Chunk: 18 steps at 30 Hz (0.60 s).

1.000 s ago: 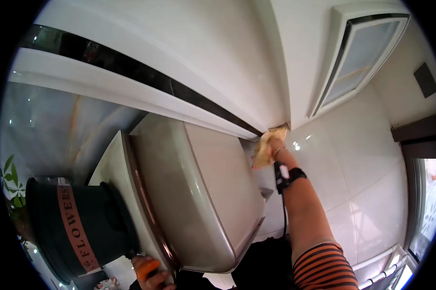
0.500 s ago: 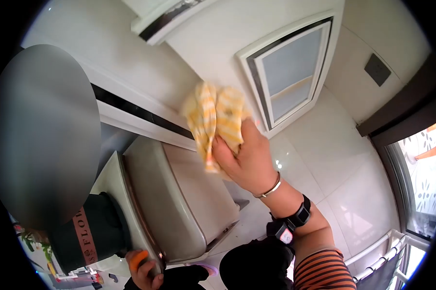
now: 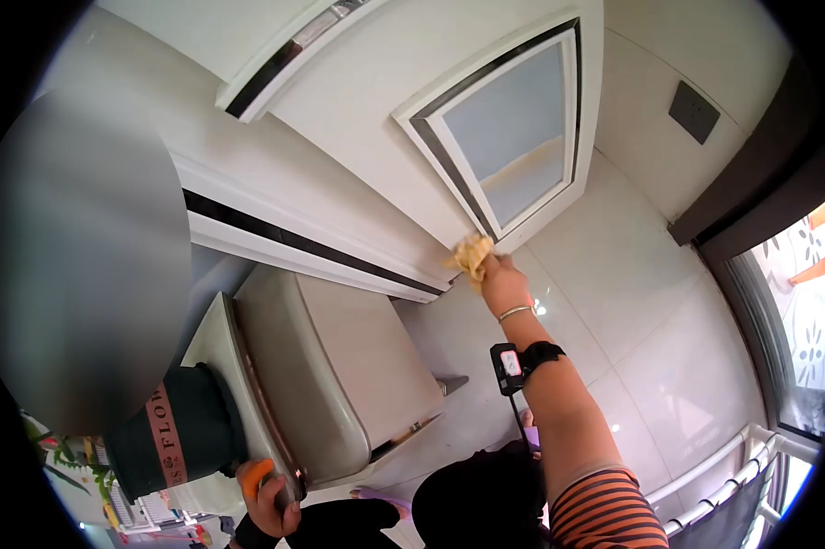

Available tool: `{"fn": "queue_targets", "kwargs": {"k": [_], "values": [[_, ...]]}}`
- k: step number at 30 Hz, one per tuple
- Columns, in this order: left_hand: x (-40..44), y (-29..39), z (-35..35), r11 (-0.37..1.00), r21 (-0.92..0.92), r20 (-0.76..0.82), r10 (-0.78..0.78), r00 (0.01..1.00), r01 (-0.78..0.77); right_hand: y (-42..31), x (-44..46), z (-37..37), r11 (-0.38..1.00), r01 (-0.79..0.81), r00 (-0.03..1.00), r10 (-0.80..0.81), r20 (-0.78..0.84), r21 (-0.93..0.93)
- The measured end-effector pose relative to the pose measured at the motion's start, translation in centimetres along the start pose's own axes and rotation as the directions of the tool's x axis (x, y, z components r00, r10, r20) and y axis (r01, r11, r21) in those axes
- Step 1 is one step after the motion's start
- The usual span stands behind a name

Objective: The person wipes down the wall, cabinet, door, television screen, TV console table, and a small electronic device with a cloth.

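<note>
A crumpled yellow-and-white cloth [image 3: 472, 256] is gripped in my right hand [image 3: 506, 285]. The arm is stretched forward, and the cloth is at the bottom corner of a white panel [image 3: 403, 169] with a dark-edged frame. Whether it touches the surface is hard to tell. Low at the left, my left hand [image 3: 268, 517] is curled round a small orange object [image 3: 255, 478] of a kind I cannot make out. This hand is beside the edge of a beige cabinet [image 3: 339, 366], near a dark green flower pot [image 3: 188, 430] with a pink lettered band.
A blurred grey oval [image 3: 83, 265] hides much of the left side. Pale floor tiles [image 3: 604, 302] run to a dark-framed glass door [image 3: 751, 302]. A white-railed rack [image 3: 723, 494] stands at the lower right. A dark wall socket [image 3: 694, 112] is at the upper right.
My right hand has moved away from me and slightly right with the cloth, down to the white panel's lower corner. The view has shifted a little. My left hand keeps its grip.
</note>
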<state>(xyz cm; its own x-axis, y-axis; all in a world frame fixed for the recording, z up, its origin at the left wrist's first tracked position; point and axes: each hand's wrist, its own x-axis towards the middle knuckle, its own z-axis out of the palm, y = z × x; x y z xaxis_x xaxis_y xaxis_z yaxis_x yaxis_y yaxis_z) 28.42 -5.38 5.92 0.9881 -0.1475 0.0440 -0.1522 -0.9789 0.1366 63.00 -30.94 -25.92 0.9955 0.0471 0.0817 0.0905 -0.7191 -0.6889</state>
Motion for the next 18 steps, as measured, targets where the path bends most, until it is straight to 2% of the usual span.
{"fn": "queue_targets", "kwargs": {"k": [3, 4, 6, 7, 9, 11, 14, 16, 18], "values": [[0.8, 0.0, -0.1, 1.000, 0.009, -0.004, 0.022, 1.000, -0.022, 0.8, -0.4, -2.7, 0.955, -0.297, 0.941, 0.288, 0.177, 0.025], [0.6, -0.1, 0.0, 0.999, 0.036, -0.007, 0.024, 1.000, -0.024, -0.2, -0.2, -4.6, 0.931, -0.336, 0.940, 0.322, 0.113, 0.140], [0.0, -0.1, 0.1, 0.998, 0.055, 0.006, 0.006, 1.000, -0.006, -2.0, 0.6, -8.1, 0.876, -0.144, 0.969, 0.220, -0.115, 0.460], [0.4, 0.1, 0.2, 0.997, 0.063, -0.027, 0.044, 0.999, -0.042, -3.1, 1.3, -10.2, 0.811, -0.019, 0.953, 0.192, -0.234, 0.585], [1.3, 0.2, 0.1, 0.990, 0.087, -0.080, 0.120, 0.990, -0.113, -7.2, 3.2, -15.7, 0.762, 0.319, 0.873, -0.003, -0.488, 0.564], [1.4, 0.5, 0.1, 0.991, 0.065, -0.087, 0.119, 0.989, -0.114, -11.0, 4.9, -18.7, 0.732, 0.481, 0.799, -0.139, -0.585, 0.483], [1.5, 0.4, 0.2, 0.991, 0.050, -0.096, 0.127, 0.987, -0.123, -12.4, 7.4, -16.1, 0.733, 0.527, 0.753, -0.169, -0.636, 0.430], [1.6, 0.6, 0.1, 0.991, 0.054, -0.104, 0.126, 0.987, -0.121, -9.9, 6.8, -13.0, 0.797, 0.359, 0.848, -0.060, -0.526, 0.487], [1.6, 0.9, -0.1, 0.992, 0.057, -0.103, 0.122, 0.987, -0.117, -6.0, 5.9, -10.6, 0.783, 0.012, 0.969, 0.144, -0.201, 0.622]]}}
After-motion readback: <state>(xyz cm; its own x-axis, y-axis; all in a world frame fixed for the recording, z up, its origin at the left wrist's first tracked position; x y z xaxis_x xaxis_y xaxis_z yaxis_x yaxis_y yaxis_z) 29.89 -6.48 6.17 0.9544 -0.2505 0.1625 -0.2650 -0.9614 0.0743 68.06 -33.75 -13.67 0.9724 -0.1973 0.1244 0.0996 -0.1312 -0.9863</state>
